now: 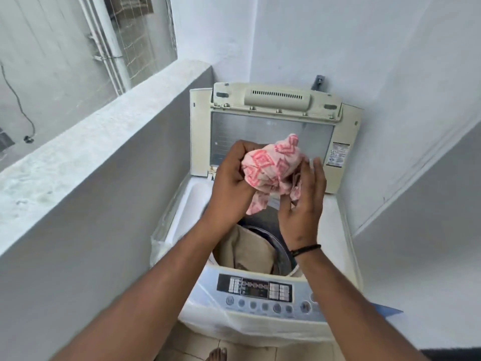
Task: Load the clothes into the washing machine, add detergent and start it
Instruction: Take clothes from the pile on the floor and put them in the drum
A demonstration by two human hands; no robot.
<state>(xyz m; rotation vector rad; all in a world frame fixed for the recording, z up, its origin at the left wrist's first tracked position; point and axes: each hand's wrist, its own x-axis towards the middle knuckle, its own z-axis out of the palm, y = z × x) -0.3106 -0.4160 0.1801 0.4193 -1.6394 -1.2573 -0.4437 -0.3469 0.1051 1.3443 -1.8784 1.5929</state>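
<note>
A white top-loading washing machine (335,230) stands below me with its lid (270,136) folded upright at the back. Above the open drum I hold a bunched pink-and-white patterned cloth (273,165). My left hand (231,188) grips its left side in a fist. My right hand (304,204) cups its right side and underside, fingers partly spread. A beige garment (247,251) lies inside the drum. The control panel (257,290) with its row of round buttons faces me at the front edge.
A grey parapet wall (104,178) runs close along the machine's left side. White walls close in behind and to the right. Clear plastic wrap (161,243) covers the machine's left and front. My bare toes (217,354) show on the tiled floor below.
</note>
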